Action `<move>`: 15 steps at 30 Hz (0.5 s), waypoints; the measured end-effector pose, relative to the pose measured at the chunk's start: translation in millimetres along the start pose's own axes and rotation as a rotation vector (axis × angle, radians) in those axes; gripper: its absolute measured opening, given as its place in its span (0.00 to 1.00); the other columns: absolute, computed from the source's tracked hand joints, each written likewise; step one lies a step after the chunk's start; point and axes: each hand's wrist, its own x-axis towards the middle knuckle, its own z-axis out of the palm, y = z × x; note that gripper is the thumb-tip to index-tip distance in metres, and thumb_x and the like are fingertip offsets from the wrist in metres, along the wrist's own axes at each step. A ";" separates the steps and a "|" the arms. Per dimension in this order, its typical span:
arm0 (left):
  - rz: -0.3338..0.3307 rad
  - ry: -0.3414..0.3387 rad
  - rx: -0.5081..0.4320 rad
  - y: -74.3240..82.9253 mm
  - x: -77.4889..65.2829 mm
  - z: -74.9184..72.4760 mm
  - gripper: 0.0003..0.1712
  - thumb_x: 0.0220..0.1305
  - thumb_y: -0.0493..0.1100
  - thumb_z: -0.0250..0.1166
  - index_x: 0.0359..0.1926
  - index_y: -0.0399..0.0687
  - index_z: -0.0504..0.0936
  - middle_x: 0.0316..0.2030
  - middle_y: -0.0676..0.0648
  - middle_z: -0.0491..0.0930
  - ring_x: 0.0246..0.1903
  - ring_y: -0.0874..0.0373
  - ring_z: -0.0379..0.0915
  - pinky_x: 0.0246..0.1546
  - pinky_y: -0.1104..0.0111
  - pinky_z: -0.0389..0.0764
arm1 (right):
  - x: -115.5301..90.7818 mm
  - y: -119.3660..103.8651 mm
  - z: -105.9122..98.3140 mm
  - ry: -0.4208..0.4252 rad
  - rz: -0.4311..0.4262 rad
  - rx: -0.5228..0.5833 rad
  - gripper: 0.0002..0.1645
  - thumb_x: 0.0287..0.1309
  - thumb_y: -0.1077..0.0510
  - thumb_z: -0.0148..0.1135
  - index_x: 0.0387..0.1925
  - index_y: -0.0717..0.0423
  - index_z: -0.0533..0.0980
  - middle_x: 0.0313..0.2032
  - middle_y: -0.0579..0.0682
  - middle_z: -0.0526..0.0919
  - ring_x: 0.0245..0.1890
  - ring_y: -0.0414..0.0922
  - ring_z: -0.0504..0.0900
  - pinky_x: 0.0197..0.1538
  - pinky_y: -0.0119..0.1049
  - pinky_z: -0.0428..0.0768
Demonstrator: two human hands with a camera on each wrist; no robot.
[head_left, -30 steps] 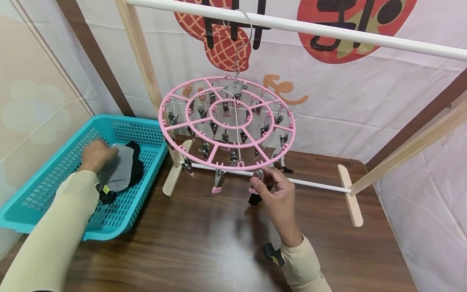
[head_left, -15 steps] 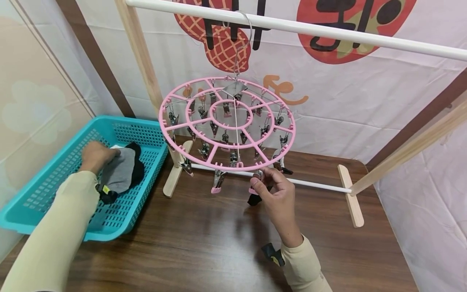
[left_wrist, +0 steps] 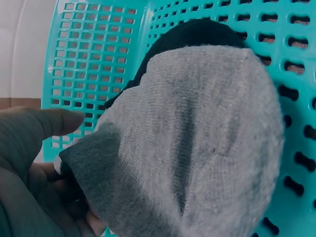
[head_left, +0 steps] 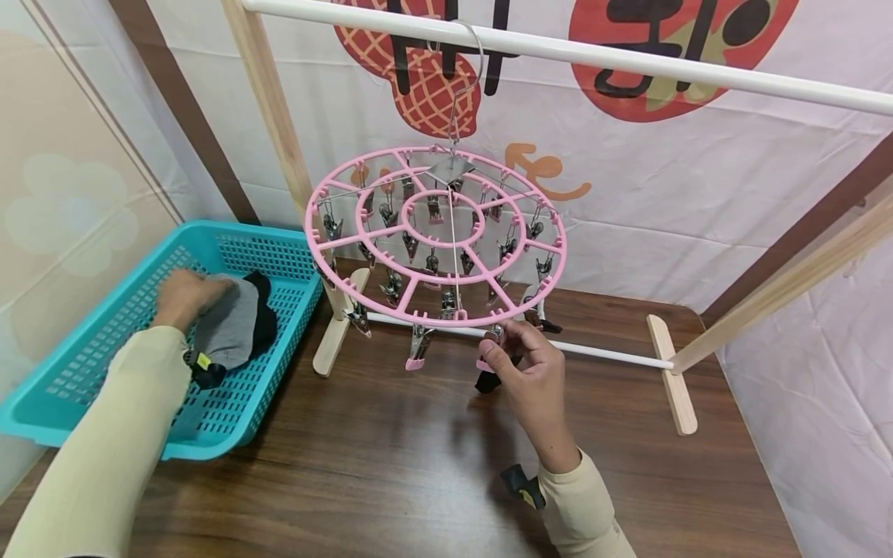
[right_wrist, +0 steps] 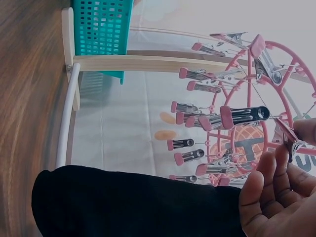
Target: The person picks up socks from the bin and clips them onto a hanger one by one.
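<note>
In the turquoise basket [head_left: 279, 232], my left hand [head_left: 184, 298] is at the cuff of a grey sock [head_left: 226, 322]. The left wrist view shows its fingers curled under the cuff edge [left_wrist: 94, 163], the thumb raised apart from the fabric. A black sock [left_wrist: 197, 34] lies behind the grey one. My right hand [head_left: 530, 368] pinches a metal clip with pink tips [right_wrist: 286, 133] between thumb and fingers, at the near rim of the round pink clip hanger [head_left: 335, 283]. A black sock [right_wrist: 133, 205] hangs beside that hand, mostly hidden behind it in the head view.
A white rail [head_left: 628, 63] on wooden posts [head_left: 268, 101] carries the hanger by its hook [head_left: 480, 54]. Several other clips [head_left: 417, 341] dangle around the rings. A lower white bar [head_left: 607, 351] runs behind, above the brown wooden table [head_left: 391, 465].
My left hand has shifted slightly right over the grey sock, and the fabric has moved a little with it. The right hand keeps its pinch on the clip.
</note>
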 end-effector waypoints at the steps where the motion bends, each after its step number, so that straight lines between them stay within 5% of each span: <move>1: 0.011 0.006 0.001 0.1 0.2 0.9 0.28 0.65 0.54 0.58 0.11 0.50 0.63 0.10 0.54 0.57 0.14 0.56 0.60 0.17 0.62 0.65 | 0.0 0.1 -0.2 -0.001 -0.003 0.000 0.12 0.54 0.70 0.67 0.42 0.68 0.79 0.31 0.54 0.78 0.28 0.43 0.75 0.31 0.30 0.75; 10: 0.224 0.078 0.098 2.8 4.6 3.9 0.21 0.68 0.46 0.55 0.22 0.35 0.69 0.18 0.41 0.66 0.22 0.47 0.63 0.20 0.60 0.65 | 0.7 0.6 -0.7 0.012 -0.010 -0.009 0.11 0.56 0.70 0.65 0.42 0.69 0.79 0.30 0.53 0.78 0.28 0.40 0.77 0.33 0.27 0.76; 15: 0.246 0.064 0.112 4.2 6.8 5.1 0.18 0.67 0.43 0.55 0.21 0.40 0.68 0.16 0.47 0.63 0.18 0.52 0.60 0.18 0.62 0.63 | 0.9 -0.7 0.0 -0.007 0.002 0.016 0.13 0.56 0.71 0.64 0.45 0.71 0.79 0.36 0.59 0.81 0.32 0.38 0.82 0.36 0.29 0.80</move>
